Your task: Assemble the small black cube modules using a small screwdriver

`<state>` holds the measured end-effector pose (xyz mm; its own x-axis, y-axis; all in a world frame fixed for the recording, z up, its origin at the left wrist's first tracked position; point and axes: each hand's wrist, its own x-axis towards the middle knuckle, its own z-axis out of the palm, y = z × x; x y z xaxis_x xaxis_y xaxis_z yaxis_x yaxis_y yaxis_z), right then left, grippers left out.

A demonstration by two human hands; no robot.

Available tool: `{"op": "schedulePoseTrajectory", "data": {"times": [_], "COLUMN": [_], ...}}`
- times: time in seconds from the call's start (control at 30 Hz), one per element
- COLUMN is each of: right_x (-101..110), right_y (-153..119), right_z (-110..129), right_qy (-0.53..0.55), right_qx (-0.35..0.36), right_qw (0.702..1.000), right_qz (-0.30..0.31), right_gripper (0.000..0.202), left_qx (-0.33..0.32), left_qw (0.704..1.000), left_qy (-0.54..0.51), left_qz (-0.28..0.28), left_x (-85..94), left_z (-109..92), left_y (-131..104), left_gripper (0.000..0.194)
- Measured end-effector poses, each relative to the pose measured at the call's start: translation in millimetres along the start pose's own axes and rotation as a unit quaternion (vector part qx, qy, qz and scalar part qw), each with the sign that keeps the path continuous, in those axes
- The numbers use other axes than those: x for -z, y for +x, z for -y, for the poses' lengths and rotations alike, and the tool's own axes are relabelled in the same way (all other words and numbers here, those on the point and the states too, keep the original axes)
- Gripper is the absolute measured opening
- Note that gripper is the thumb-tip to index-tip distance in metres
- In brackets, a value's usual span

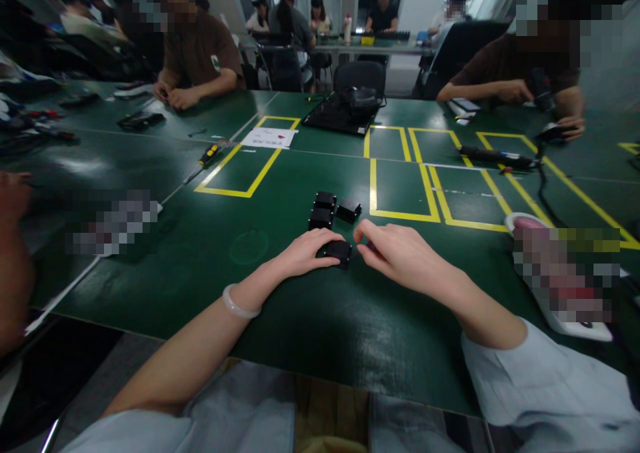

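On the green table my left hand (307,251) holds a small black box (340,253), with the fingers over its top and the thumb along its near side. Just right of that box is my right hand (395,253), its fingers curled together in a pinch. Something small and dark may sit between these fingertips, too small to name. Beyond the left hand stand two more black boxes, a far one (326,200) and a nearer one (321,218) partly behind the fingers. Another black box (349,209) lies tilted beside them.
Yellow tape outlines (405,214) mark the table. A yellow-black screwdriver (209,153) and a paper sheet (270,138) lie left of centre. Phones lie at left and right (583,329). A black flat panel (335,119) is at the back. People sit around the table.
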<state>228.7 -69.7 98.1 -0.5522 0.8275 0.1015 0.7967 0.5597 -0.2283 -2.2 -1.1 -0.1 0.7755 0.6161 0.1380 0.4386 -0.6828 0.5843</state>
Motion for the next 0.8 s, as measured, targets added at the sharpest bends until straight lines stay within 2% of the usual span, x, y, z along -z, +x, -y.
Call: {"op": "schedulePoseTrajectory", "data": {"times": [0.3, 0.67, 0.8], "right_x": [-5.1, -5.1, -5.3], "right_y": [2.6, 1.6, 1.2], "right_z": [-2.1, -1.8, -1.9], "right_qy": [-0.047, -0.029, -0.032], "right_qx": [-0.047, -0.011, -0.019], "right_qw": [0.998, 0.999, 0.999], "right_qz": [-0.004, -0.009, -0.009], "right_gripper": [0.036, 0.029, 0.028], "left_qx": [0.000, 0.001, 0.002], "left_qw": [1.000, 1.000, 1.000], "left_qy": [0.001, 0.003, 0.004], "left_qz": [0.003, 0.004, 0.004], "left_x": [1.0, 0.3, 1.2], "left_z": [-0.8, -0.6, -1.6], "left_y": [0.0, -0.2, 0.1], "left_gripper": [0.041, 0.041, 0.041]}}
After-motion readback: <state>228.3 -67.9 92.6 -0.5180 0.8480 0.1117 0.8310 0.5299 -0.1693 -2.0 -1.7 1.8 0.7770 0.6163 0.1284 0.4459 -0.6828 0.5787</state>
